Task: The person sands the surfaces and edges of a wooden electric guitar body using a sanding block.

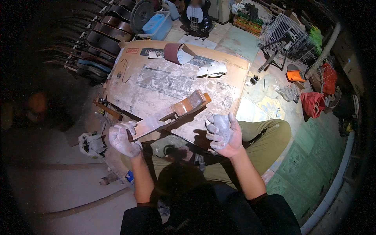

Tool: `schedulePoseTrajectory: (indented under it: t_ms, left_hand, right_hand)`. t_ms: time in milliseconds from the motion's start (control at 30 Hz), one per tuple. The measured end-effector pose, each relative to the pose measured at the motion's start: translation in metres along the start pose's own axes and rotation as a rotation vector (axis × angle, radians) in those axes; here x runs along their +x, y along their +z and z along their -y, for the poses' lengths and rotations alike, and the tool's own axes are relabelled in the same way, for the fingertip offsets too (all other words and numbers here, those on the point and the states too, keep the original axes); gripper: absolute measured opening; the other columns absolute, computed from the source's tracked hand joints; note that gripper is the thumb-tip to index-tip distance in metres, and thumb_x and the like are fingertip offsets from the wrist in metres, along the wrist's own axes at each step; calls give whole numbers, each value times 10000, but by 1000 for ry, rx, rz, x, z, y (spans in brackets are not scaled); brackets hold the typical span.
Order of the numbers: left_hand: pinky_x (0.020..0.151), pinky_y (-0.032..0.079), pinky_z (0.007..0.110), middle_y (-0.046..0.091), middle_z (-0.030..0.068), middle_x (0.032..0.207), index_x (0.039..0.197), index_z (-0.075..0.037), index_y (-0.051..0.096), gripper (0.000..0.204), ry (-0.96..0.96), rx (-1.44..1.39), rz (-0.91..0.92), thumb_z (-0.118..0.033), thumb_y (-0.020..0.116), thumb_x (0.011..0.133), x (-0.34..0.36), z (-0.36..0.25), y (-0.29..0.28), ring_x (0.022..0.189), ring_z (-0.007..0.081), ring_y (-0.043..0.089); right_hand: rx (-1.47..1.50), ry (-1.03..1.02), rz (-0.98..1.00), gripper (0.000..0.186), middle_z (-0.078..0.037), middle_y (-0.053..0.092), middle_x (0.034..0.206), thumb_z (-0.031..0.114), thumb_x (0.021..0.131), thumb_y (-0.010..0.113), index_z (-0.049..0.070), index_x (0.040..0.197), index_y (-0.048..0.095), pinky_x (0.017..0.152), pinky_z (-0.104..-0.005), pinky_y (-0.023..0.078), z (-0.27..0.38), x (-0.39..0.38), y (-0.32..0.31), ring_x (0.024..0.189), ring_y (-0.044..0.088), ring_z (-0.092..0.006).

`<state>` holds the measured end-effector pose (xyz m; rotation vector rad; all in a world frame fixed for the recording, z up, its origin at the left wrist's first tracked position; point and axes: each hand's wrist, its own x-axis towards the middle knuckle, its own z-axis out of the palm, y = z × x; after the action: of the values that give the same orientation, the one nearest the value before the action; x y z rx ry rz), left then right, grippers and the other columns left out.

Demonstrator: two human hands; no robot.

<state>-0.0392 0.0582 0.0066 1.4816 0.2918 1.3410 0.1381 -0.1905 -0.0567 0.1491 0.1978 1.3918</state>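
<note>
My left hand (124, 139) grips one end of a long dusty wooden piece (152, 124), which slants up to the right over the cardboard sheet (129, 90) to a thicker, stepped orange-brown end. My right hand (224, 135) is just below and right of that end, palm up, with curled fingers around a pale grey, dust-coated pad (221, 129), perhaps sandpaper. Both hands are coated in pale powder. A curled strip of dark red sandpaper (172, 53) and torn white paper scraps (212, 69) lie on the far part of the cardboard.
Guitar bodies (103, 37) stand racked at the upper left, beside blue plastic tubs (154, 25). A black bass guitar (194, 19), a wire cage (282, 29), a black stand (280, 49) and red bags (313, 103) surround the cardboard. My crossed legs (266, 145) are below it.
</note>
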Motion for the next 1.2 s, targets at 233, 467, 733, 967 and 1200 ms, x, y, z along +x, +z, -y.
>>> schedulePoseTrajectory:
  t_ms: [233,467,733,967,1200]
  left_hand:
    - [683,515,401,490,87,632,779,-72,423,215,-15,45,-83,-77,514,974,0,-3,4,580,156,473]
    - [636,492,374,507,88,630,793,-43,477,168,79,40,-184,-40,530,953,-32,-4,17,559,159,489]
    - [522,419,336,570,77,682,744,-49,554,228,261,209,-38,130,693,724,-75,-4,42,576,158,527]
    - [523,411,320,559,77,664,726,-72,548,230,175,292,56,65,733,713,-94,-13,32,562,161,520]
    - [514,410,316,547,60,639,700,-75,558,217,130,5,512,-2,762,709,-73,3,-5,554,164,525]
  right_hand:
    - [-169,-114,-172,608,-100,540,1012,414,929,557,25,1383,448,561,-273,418,-4,3,-4,747,493,-160]
    - [-1737,-341,-742,502,-133,561,1080,8,774,531,-11,1274,480,857,-343,484,0,-23,-29,962,567,-221]
    - [-1723,-398,-694,391,-68,620,1027,-28,808,667,17,1177,544,802,-308,503,6,-36,-25,906,595,-155]
    - [-1337,-490,-828,229,-42,674,962,42,870,717,6,1072,617,759,-242,494,8,-25,3,827,615,-98]
    - [-1364,-604,-787,185,-44,635,958,87,884,640,0,1042,600,764,-263,454,-3,-7,15,834,558,-107]
